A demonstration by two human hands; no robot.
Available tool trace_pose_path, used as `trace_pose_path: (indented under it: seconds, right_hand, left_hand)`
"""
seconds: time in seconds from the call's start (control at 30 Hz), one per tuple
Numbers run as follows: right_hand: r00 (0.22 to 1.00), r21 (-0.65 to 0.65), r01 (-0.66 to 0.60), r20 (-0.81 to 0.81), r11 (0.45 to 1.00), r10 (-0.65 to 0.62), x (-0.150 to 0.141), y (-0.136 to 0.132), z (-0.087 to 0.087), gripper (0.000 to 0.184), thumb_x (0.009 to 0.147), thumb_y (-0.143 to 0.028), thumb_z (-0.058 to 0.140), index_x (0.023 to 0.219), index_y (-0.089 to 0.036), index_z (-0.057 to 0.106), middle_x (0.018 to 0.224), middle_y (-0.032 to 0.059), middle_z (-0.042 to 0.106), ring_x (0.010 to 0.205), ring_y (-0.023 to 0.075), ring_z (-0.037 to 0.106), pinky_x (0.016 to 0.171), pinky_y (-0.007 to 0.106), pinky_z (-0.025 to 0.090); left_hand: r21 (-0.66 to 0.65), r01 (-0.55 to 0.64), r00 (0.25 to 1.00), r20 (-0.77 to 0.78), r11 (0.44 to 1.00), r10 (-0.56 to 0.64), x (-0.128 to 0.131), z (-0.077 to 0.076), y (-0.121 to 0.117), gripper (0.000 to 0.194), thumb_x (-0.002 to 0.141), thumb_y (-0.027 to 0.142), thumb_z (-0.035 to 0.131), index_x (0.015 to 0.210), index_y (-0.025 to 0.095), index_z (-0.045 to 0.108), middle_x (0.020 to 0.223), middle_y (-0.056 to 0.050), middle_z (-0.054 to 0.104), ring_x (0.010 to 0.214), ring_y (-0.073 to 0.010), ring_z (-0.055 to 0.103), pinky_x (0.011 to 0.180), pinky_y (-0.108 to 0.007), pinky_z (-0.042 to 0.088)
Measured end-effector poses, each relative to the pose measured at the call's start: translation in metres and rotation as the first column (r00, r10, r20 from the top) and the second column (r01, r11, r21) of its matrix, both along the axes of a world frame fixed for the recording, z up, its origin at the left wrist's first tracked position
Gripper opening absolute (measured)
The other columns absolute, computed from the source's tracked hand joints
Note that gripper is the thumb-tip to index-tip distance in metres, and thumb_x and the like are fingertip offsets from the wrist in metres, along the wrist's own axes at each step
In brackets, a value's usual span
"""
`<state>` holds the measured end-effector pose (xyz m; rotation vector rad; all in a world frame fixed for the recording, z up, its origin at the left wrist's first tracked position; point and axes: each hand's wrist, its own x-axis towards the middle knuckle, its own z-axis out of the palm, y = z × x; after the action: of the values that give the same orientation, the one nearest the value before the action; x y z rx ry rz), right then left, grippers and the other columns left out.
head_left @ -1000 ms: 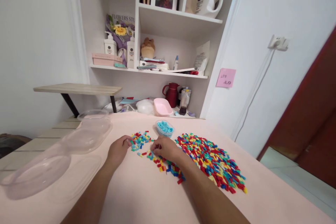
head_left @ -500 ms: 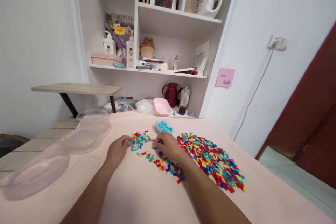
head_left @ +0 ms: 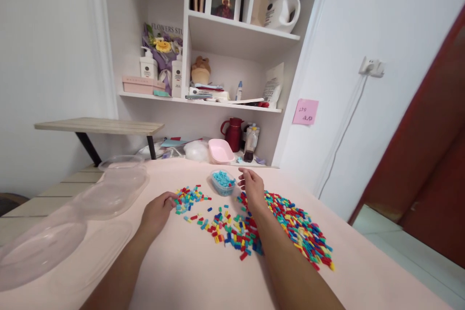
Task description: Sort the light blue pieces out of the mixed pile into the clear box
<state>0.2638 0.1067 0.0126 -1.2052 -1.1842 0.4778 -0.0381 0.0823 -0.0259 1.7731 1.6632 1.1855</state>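
Observation:
Beside the small pile of mixed bricks (head_left: 189,198), my left hand (head_left: 158,210) rests on the table with its fingers curled together at the pile's edge. Whatever is between those fingers is hidden. My right hand (head_left: 252,188) hovers just right of a clear tub (head_left: 224,191), fingers apart, with nothing visible in them. Light blue bricks (head_left: 222,178) fill the tub, and a little red shows near its right rim. Loose bricks (head_left: 232,230) in many colours lie scattered between my arms. A large heap of bricks (head_left: 298,227) spreads behind my right forearm, which covers part of it.
Clear plastic containers (head_left: 112,193) stand along the table's left side. At the back are a pink basin (head_left: 221,151), a red jug (head_left: 233,134) and a bottle of dark liquid (head_left: 250,144). A wooden riser (head_left: 101,125) stands back left, below white shelves (head_left: 203,100).
My right hand has moved from the scattered bricks up and right to the tub's side, its fingers opening. My left hand stays by the small pile. The view has shifted slightly.

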Motion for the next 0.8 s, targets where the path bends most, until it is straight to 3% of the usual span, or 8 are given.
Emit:
trace_pose_path:
  seconds: [0.13, 0.33, 0.53, 0.63, 0.8]
  right_hand:
    - [0.996, -0.023, 0.041, 0.075, 0.999, -0.039, 0.003, -0.003, 0.003, 0.049, 0.088, -0.049, 0.036, 0.104, -0.016, 0.069, 0.075, 0.0036, 0.065, 0.056, 0.0147, 0.059, 0.052, 0.025, 0.043]
    - [0.933, -0.078, 0.096, 0.355, 0.992, -0.062, 0.002, -0.008, -0.001, 0.024, 0.080, -0.038, 0.057, 0.072, -0.021, 0.072, 0.080, 0.0045, 0.065, 0.080, 0.0195, 0.059, 0.070, 0.027, 0.040]
    - [0.857, -0.123, 0.158, 0.509, 0.980, -0.075, -0.011, -0.009, -0.006, 0.022, 0.081, -0.039, 0.060, 0.073, -0.022, 0.072, 0.088, 0.0058, 0.062, 0.080, 0.0183, 0.056, 0.065, 0.026, 0.034]
    - [0.843, -0.121, 0.165, 0.533, 0.979, -0.077, -0.013, -0.006, -0.006, 0.017, 0.078, -0.036, 0.063, 0.072, -0.023, 0.072, 0.086, 0.0048, 0.063, 0.080, 0.0181, 0.057, 0.064, 0.026, 0.034]
    - [0.887, -0.086, 0.118, 0.457, 0.989, -0.066, -0.011, -0.001, -0.004, 0.019, 0.077, -0.033, 0.059, 0.071, -0.021, 0.072, 0.081, 0.0046, 0.066, 0.078, 0.0186, 0.059, 0.068, 0.027, 0.040]
  left_hand:
    - [-0.006, 0.000, 1.000, -0.006, 1.000, 0.000, -0.001, 0.000, 0.000, 0.027, 0.076, 0.028, 0.042, 0.086, 0.025, 0.067, 0.076, 0.001, 0.071, 0.077, -0.0186, 0.066, 0.075, -0.030, 0.047]
    - [-0.006, 0.000, 1.000, -0.007, 1.000, 0.000, -0.001, -0.002, 0.001, 0.027, 0.077, 0.028, 0.042, 0.087, 0.025, 0.067, 0.076, 0.002, 0.071, 0.078, -0.0182, 0.067, 0.075, -0.029, 0.047]
    - [0.003, -0.003, 1.000, -0.001, 1.000, 0.003, 0.000, -0.003, 0.001, 0.027, 0.078, 0.028, 0.043, 0.086, 0.026, 0.068, 0.076, 0.002, 0.072, 0.078, -0.0181, 0.066, 0.074, -0.028, 0.047]
    - [0.001, -0.004, 1.000, 0.002, 1.000, 0.004, 0.001, -0.002, 0.000, 0.027, 0.078, 0.028, 0.042, 0.086, 0.026, 0.069, 0.075, 0.002, 0.072, 0.078, -0.0181, 0.067, 0.073, -0.028, 0.047]
    - [-0.001, -0.008, 1.000, 0.004, 1.000, 0.008, 0.000, -0.002, -0.001, 0.028, 0.079, 0.029, 0.042, 0.086, 0.026, 0.069, 0.075, 0.002, 0.072, 0.077, -0.0180, 0.067, 0.073, -0.028, 0.048]
